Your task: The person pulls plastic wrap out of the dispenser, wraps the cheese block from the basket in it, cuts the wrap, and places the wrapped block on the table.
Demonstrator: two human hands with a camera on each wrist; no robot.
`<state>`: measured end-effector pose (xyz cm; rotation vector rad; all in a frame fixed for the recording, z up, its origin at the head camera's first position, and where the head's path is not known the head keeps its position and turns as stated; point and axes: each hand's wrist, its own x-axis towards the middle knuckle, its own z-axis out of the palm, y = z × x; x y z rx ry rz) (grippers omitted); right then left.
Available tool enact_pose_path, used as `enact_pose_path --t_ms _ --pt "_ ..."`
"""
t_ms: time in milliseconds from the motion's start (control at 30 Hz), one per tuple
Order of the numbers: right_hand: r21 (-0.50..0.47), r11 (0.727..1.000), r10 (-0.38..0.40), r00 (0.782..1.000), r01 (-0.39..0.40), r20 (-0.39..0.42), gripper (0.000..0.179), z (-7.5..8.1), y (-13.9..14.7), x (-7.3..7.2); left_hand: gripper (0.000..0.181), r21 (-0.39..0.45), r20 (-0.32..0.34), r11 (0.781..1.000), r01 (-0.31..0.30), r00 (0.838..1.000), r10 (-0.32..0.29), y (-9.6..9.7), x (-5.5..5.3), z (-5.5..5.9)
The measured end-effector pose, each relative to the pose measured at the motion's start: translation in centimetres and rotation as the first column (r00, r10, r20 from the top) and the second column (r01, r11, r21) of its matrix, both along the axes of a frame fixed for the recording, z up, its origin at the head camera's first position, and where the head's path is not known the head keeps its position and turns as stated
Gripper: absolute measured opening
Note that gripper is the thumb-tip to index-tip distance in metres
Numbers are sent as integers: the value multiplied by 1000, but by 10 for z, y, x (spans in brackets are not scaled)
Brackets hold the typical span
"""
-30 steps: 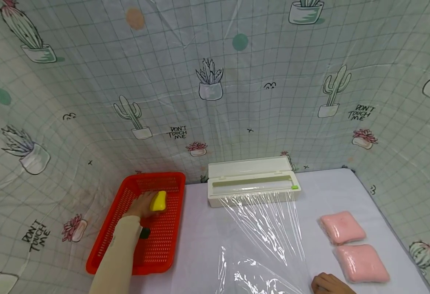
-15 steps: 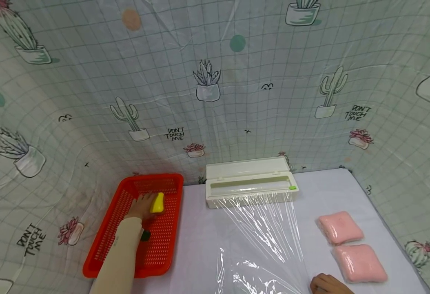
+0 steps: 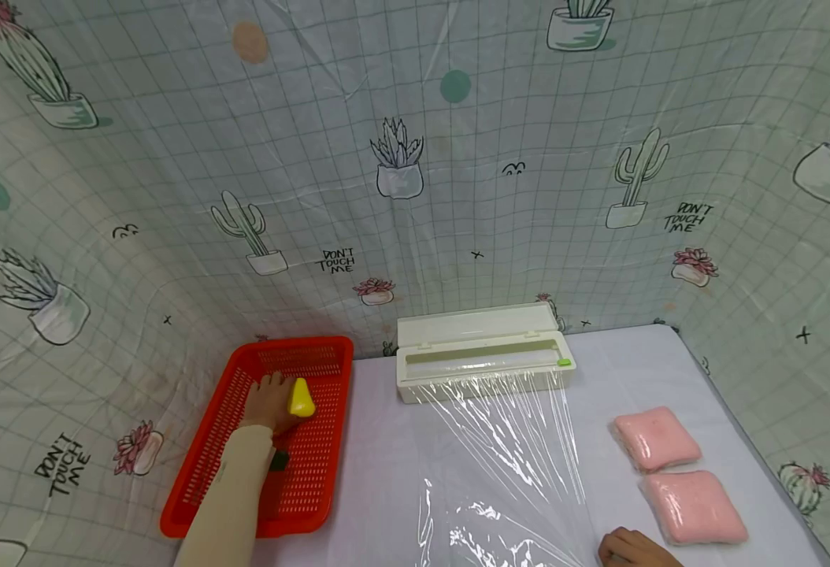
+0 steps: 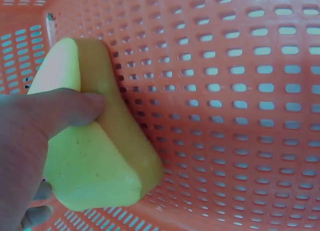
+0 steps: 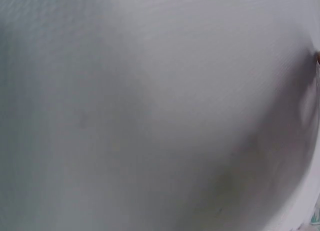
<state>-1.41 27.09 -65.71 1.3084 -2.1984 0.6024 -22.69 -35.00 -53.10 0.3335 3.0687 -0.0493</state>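
Note:
My left hand (image 3: 268,403) is inside the red basket (image 3: 350,386) and grips a yellow sponge (image 3: 301,399). In the left wrist view the thumb lies across the waisted sponge (image 4: 90,166), with fingertips showing beneath it. A small dark green thing (image 3: 279,461) lies in the basket by my left wrist. My right hand (image 3: 636,548) rests at the bottom edge of the head view with its fingers bent, beside the edge of the pulled-out cling film (image 3: 507,472). Whether it pinches the film is hidden. Only blurred pale surface fills the right wrist view.
A white cling film dispenser (image 3: 486,386) stands open-lidded at the back of the white table (image 3: 379,465). Two pink film-wrapped blocks (image 3: 657,438) lie at the right. A patterned cloth (image 3: 457,197) hangs behind and along both sides.
My left hand has turned slightly with the yellow sponge, which now shows a more triangular face and sits a little lower. My right hand has stayed in place.

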Motion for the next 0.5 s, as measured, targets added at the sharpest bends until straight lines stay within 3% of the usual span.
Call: enact_pose_path --t_ms 200,367,500 --pt "-1 1000 20 1000 -20 -4 29 1 0 -1 74 69 -61 997 17 998 -13 -1 7 5" --pt "15 1000 26 1000 -26 0 30 2 -1 -1 73 140 -117 990 13 993 3 5 17 17" --pt "20 1000 20 1000 -20 -3 30 4 -2 -1 74 140 -146 990 15 989 6 9 25 27"
